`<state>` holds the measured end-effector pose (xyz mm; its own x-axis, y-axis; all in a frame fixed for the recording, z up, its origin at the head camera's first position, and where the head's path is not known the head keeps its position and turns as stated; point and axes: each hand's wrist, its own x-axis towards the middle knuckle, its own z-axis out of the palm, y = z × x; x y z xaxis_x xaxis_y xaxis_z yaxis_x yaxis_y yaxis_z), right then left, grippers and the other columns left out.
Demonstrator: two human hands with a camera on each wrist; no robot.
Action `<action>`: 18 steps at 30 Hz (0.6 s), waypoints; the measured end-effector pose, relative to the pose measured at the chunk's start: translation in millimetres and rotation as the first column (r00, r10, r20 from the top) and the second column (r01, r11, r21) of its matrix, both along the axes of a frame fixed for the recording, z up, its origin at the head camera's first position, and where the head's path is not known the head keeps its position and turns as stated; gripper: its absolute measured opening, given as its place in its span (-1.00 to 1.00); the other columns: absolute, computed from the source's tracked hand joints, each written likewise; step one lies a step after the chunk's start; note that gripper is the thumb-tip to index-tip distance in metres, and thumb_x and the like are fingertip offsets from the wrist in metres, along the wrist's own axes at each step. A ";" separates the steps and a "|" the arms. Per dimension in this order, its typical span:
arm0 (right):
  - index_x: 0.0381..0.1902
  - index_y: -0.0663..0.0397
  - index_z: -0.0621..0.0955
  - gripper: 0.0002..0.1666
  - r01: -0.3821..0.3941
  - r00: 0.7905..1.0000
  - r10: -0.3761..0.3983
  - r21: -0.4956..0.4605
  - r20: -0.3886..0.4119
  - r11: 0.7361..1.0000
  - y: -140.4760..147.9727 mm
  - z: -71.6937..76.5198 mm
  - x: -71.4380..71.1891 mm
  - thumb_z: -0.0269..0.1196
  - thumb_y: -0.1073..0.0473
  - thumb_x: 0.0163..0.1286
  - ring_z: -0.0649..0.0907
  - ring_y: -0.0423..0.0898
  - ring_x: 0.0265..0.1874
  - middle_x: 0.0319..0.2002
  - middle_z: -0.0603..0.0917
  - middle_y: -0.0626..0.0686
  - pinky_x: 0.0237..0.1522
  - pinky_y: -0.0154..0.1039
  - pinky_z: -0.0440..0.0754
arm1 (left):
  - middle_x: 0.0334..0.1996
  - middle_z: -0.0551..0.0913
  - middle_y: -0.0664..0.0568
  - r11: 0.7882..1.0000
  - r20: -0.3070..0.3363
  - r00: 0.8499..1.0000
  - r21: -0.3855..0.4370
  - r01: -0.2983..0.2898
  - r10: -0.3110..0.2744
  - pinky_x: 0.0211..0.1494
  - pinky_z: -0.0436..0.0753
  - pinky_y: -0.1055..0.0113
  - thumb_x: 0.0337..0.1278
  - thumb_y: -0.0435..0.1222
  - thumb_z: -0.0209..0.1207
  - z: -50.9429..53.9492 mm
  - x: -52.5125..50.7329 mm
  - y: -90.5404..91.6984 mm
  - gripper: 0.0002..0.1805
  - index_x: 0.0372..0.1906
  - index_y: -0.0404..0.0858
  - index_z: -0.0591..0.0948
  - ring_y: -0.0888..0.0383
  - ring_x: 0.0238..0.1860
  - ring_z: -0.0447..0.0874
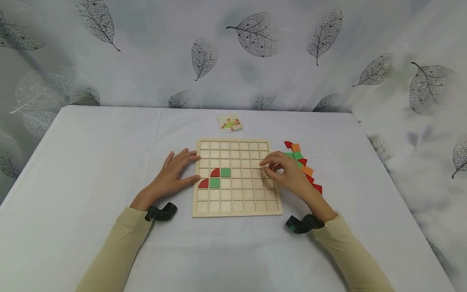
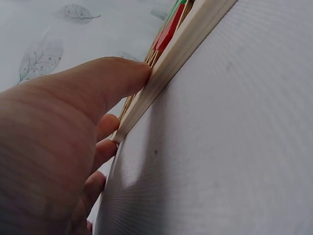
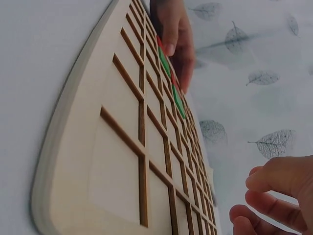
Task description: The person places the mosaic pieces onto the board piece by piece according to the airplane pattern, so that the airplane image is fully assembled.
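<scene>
A square wooden grid board (image 1: 237, 194) lies on the table. In its left part sit two red quarter-round tiles (image 1: 215, 172) and two green square tiles (image 1: 225, 172), in two neighbouring rows. My left hand (image 1: 171, 172) rests at the board's left edge, fingers spread; in the left wrist view the thumb (image 2: 122, 73) touches the wooden rim. Over the board's right side hovers my right hand (image 1: 286, 172), fingers loosely bent. No tile shows between its fingers in the right wrist view, where the thumb and fingertips (image 3: 259, 181) stand above the grid.
Right of the board lies a loose pile of red, green and orange tiles (image 1: 308, 170), partly hidden by the right hand. A small pattern card (image 1: 230, 123) with a printed grid lies beyond the board. White cloth (image 1: 109, 142) covers the table; leaf-print fabric (image 1: 146, 52) hangs behind.
</scene>
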<state>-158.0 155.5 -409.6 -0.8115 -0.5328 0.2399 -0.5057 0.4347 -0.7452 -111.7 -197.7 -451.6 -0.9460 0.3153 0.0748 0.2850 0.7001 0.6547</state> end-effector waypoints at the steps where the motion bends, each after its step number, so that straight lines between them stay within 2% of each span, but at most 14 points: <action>1: -0.18 0.25 0.69 -0.82 0.008 1.000 -0.008 0.000 -0.003 1.000 2.7 -0.1 -0.5 0.29 0.44 0.26 0.57 -0.08 -0.32 -0.16 0.66 0.12 -0.24 -0.37 0.65 | 0.43 0.28 -0.15 1.000 -0.004 1.000 0.001 0.000 0.000 0.52 -0.35 -0.09 0.20 -0.11 0.29 -0.2 0.0 0.3 -0.33 0.37 -0.21 0.39 -0.11 0.54 -0.09; 5: -0.16 0.28 0.69 -0.81 0.046 0.999 -0.046 -0.009 -0.020 0.999 12.8 -0.8 -3.4 0.28 0.46 0.26 0.57 -0.11 -0.33 -0.16 0.66 0.14 -0.24 -0.41 0.64 | 0.42 0.29 -0.16 1.000 -0.010 1.000 0.006 0.002 -0.002 0.52 -0.34 -0.10 0.20 -0.10 0.28 1.1 -0.1 0.9 -0.34 0.36 -0.21 0.39 -0.12 0.54 -0.08; 11: -0.16 0.23 0.69 -0.83 0.115 0.992 -0.111 0.073 -0.057 0.991 27.2 2.2 -6.1 0.32 0.38 0.27 0.60 -0.12 -0.34 -0.15 0.67 0.09 -0.27 -0.38 0.64 | 0.43 0.27 -0.13 1.000 0.019 1.000 -0.009 -0.008 0.008 0.52 -0.36 -0.08 0.19 -0.09 0.29 1.3 0.1 0.0 -0.32 0.36 -0.20 0.39 -0.09 0.55 -0.11; 18: -0.10 0.22 0.68 -0.79 0.169 0.986 -0.168 0.116 -0.016 0.979 45.3 5.6 -10.3 0.31 0.35 0.29 0.59 -0.09 -0.25 -0.10 0.67 0.10 -0.20 -0.35 0.63 | 0.44 0.27 -0.12 1.000 0.029 1.000 -0.007 -0.002 0.002 0.52 -0.37 -0.08 0.18 -0.09 0.30 1.2 -0.1 0.9 -0.31 0.37 -0.20 0.38 -0.08 0.55 -0.12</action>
<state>-168.2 200.8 -404.1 -0.8906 -0.4134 0.1894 -0.4224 0.5978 -0.6814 -111.8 -196.8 -450.4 -0.9485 0.3135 0.0450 0.2643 0.7051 0.6580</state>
